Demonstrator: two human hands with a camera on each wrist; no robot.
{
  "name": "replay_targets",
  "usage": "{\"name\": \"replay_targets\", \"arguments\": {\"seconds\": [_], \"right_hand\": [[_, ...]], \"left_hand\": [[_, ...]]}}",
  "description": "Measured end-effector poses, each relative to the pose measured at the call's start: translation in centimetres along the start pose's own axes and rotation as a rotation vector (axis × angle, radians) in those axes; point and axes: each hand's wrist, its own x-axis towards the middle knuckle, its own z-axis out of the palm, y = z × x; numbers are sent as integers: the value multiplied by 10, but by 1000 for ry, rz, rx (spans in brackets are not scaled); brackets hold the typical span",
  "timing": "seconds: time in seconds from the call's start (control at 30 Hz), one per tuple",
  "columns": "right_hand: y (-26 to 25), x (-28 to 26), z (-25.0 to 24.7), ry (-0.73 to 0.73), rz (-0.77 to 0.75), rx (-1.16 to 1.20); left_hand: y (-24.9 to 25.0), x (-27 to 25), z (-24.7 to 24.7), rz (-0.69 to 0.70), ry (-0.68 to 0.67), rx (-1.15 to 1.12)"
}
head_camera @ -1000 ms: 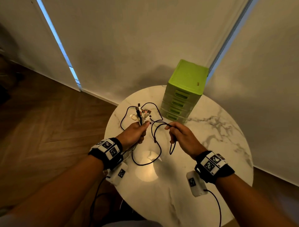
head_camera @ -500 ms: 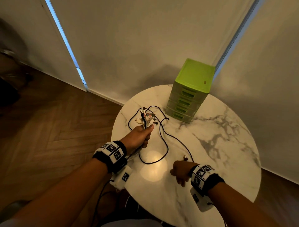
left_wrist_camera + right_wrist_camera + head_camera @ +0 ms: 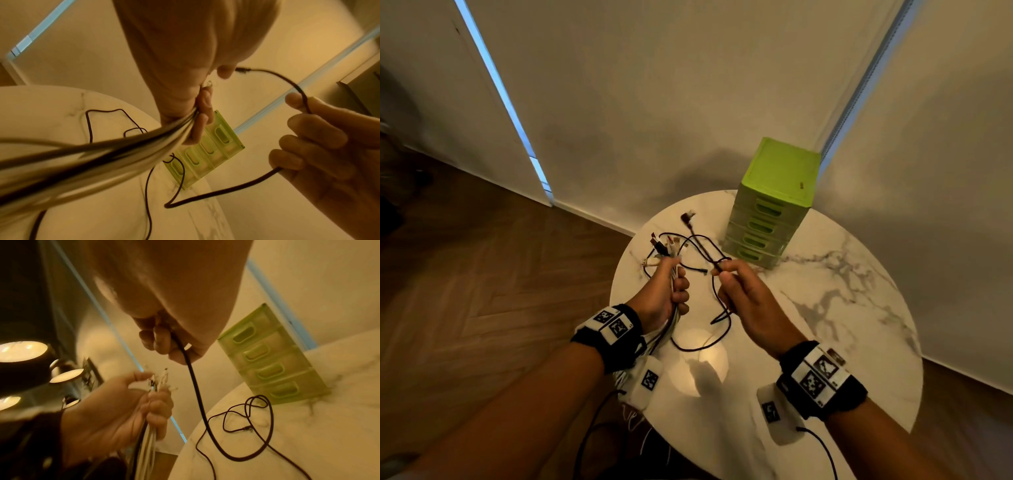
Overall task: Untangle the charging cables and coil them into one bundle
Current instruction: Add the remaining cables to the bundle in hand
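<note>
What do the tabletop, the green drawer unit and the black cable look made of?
Tabletop: marble or a marble-look top, glossy; grey veins, lamp glare. Green drawer unit: moulded plastic, translucent drawer fronts. Black cable in the right hand: matte jacket, rubber or braid, can't tell.

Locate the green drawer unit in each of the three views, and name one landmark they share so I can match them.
Head: green drawer unit stands upper right of centre, at the far edge of the marble table.
Left wrist: drawer unit lies centre, tilted, behind the left hand.
Right wrist: drawer unit sits right of centre, below the right hand.
Shared landmark: the black cable that the right hand pinches.
</note>
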Motion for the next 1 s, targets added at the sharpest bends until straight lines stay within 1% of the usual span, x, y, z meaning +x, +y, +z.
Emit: {"name": "replay_targets", "arguments": {"seconds": [0.07, 0.13, 0.2, 0.27, 0.33, 0.53, 0.63, 0.73, 0.83, 0.93, 1.0], "right_hand": [[6, -5, 11, -54, -22, -126], [11, -11, 18, -63, -16, -225], [15, -13, 23, -56, -2, -270], [19, -13, 24, -79, 33, -320], [23, -14, 26, -115, 58, -361], [21, -17, 36, -195, 119, -323], [34, -23, 39, -267, 170, -266], [57, -35, 36, -386, 259, -302], [86, -50, 23, -488, 365, -359], [107, -43, 9, -516, 467, -512], [106, -20, 4, -479, 481, -632]], "left_hand": [[1, -2, 5, 14, -10, -25], [2, -5, 8, 30, -31, -28], [2, -5, 6, 41, -35, -78], [2, -5, 4, 54, -41, -129], [2, -3, 1, 85, -57, -92], [2, 2, -6, 240, -25, 174], [10, -1, -6, 280, -20, 146], [34, -9, -8, 285, -49, 34], [65, -15, -18, 265, -88, 2], [76, -18, -23, 228, -167, 94], [69, -20, -21, 229, -184, 186]]}}
